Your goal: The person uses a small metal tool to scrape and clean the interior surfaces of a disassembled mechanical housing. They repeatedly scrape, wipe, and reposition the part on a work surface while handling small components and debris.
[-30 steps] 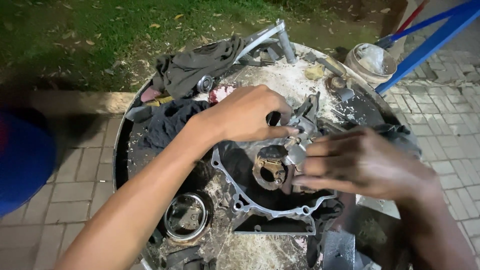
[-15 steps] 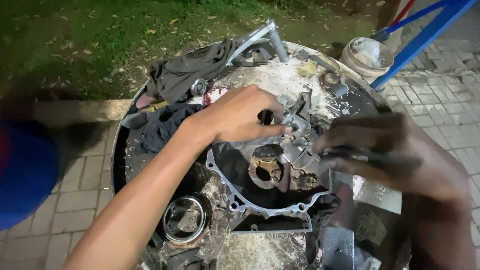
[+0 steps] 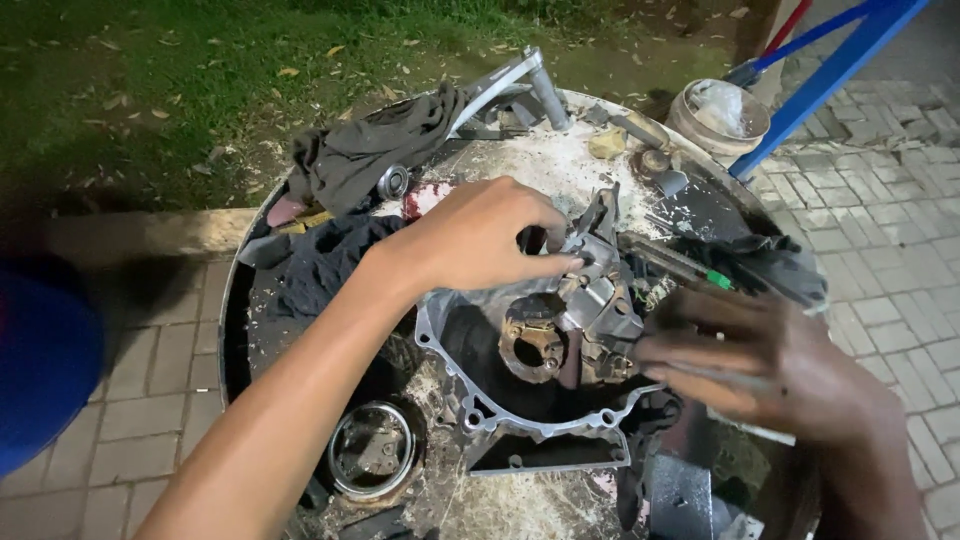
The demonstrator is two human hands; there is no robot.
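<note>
The left hand reaches from the lower left over a round metal desk; its fingers are curled together and press on the small metal parts that sit at the upper edge of an engine case cover; whether they pinch one part I cannot tell. The cover is grey, with a thin flange and bolt holes, and it lies open side up in the middle of the desk; inside it there is a rusty brown round piece, just beside the metal parts. The right hand comes from the lower right and is blurred; its fingers are stretched toward the cover and lie close together, near the right side of the metal parts; if they touch them is not clear.

Around the cover, a dark cloth lies at the far left part of the desk, with a bearing just beside it; a grey metal lever rests at the far rim; a round shiny ring lies near the left forearm; a tool with a green mark lies to the right, beyond the right hand. White dusty powder covers the far part of the desk. Outside the desk there is a pale bucket, a blue bar, grass, and grey paving bricks.
</note>
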